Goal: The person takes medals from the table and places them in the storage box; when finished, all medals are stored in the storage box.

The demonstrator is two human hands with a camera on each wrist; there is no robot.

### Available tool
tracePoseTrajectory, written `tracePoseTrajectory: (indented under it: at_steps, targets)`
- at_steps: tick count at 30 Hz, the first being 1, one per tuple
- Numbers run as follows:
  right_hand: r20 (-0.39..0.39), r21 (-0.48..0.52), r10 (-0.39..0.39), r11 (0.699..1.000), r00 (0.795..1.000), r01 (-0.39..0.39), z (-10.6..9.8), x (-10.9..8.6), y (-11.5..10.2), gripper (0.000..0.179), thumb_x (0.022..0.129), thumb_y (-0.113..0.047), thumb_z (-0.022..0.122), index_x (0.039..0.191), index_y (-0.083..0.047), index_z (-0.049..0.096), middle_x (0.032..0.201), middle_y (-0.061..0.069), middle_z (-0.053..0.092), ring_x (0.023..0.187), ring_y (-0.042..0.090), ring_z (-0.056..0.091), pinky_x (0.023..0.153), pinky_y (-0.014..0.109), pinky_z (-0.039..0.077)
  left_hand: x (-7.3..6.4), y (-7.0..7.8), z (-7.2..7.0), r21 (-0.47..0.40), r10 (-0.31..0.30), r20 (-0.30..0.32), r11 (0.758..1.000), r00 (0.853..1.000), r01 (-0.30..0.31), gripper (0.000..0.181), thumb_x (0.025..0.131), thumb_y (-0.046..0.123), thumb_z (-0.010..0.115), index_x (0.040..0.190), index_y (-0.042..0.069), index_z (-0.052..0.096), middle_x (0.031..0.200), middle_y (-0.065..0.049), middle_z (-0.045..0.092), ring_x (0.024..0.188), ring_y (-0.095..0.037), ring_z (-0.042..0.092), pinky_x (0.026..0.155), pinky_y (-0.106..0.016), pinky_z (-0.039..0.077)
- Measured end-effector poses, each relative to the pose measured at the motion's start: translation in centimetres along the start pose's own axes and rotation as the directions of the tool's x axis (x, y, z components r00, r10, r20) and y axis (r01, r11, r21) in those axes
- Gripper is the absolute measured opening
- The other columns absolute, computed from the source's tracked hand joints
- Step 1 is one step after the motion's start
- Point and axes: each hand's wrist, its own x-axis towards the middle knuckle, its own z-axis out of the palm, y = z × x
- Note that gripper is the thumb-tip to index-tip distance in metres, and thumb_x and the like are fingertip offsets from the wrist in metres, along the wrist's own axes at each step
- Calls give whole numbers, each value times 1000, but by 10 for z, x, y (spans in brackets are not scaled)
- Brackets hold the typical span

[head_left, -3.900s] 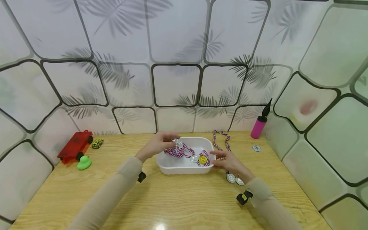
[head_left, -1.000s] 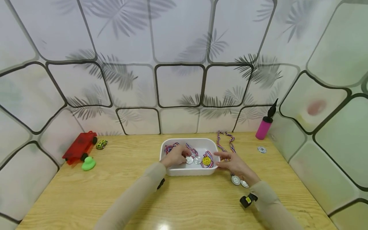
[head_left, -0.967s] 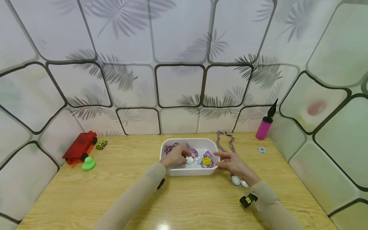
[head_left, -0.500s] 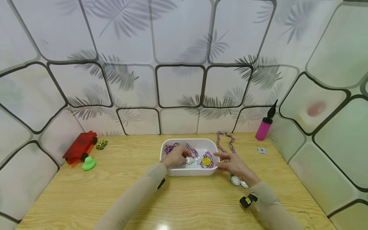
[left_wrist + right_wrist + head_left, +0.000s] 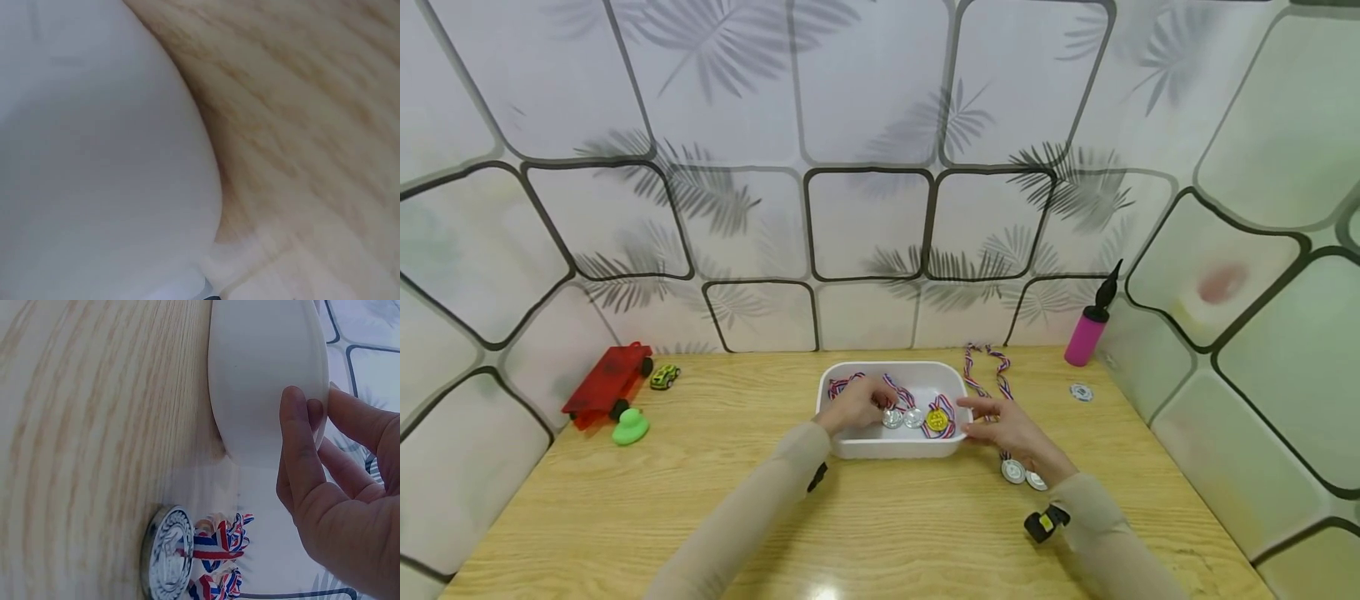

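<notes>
A white tray (image 5: 891, 447) stands mid-table. Inside it lie a silver medal (image 5: 892, 418) at the left, a second silver medal (image 5: 913, 417) beside it, a gold medal (image 5: 937, 419) at the right and red-white-blue ribbons (image 5: 848, 383). My left hand (image 5: 856, 406) reaches in over the left end, fingers curled, its fingertips pinching at the edge of the left silver medal. The left wrist view shows only the tray's outer wall (image 5: 112, 175) and table. My right hand (image 5: 340, 487) holds the tray's right end, one fingertip at the rim, others against the outer wall.
Two more silver medals (image 5: 1013, 472) with ribbons lie right of the tray, under my right forearm. Back right are a pink balloon pump (image 5: 1083, 337) and a round chip (image 5: 1081, 392). At left stand a red toy vehicle (image 5: 607, 385), a small toy car (image 5: 665, 377) and a green duck (image 5: 630, 427).
Since the oldest frame, my left hand has lowered the silver medal from above the tray to its floor, beside the other. During the last second both hands barely move.
</notes>
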Motion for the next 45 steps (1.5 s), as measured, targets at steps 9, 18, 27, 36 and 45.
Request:
tracePoseTrajectory:
  at_steps: [9,18,27,36,45]
  targets:
    - [20,24,-2,1000,1000,1,-2,2,0,50,89,-3,69,136,7,52,115,27,50,87,15,57,76,24,58,-6,4,-16,-111,-33,-17,993,999,31,33,76,-7,69,108,1,72,99,-14,69,88,-17,60,76,-28,53]
    - [29,27,-12,1000,1000,11,-3,3,-1,49,89,1,67,135,9,52,111,25,52,83,15,55,74,22,58,-21,1,-38,-273,-66,-39,961,997,53,27,87,0,68,114,-1,70,98,-13,69,82,-11,58,70,-27,53]
    - [84,81,-34,996,996,27,-7,1,1,52,91,-1,66,138,10,47,109,19,50,87,15,58,81,32,59,-42,-9,-54,-347,-145,-76,932,987,110,27,90,9,69,116,1,69,104,-12,69,86,-12,60,76,-42,57]
    - [110,32,-75,997,991,72,-31,-4,11,48,96,-11,62,138,7,48,105,14,59,90,19,62,80,37,60,-65,-18,-62,-422,-186,-95,897,978,130,31,90,7,68,118,-6,65,96,-10,68,76,-14,58,60,-25,50]
    - [69,-52,-51,997,996,55,-63,-13,19,48,96,-16,64,134,10,52,121,22,62,91,14,64,78,33,59,-86,-25,-65,-462,-248,-141,873,959,157,32,87,7,71,115,-7,66,92,-6,67,71,-11,56,57,-22,45]
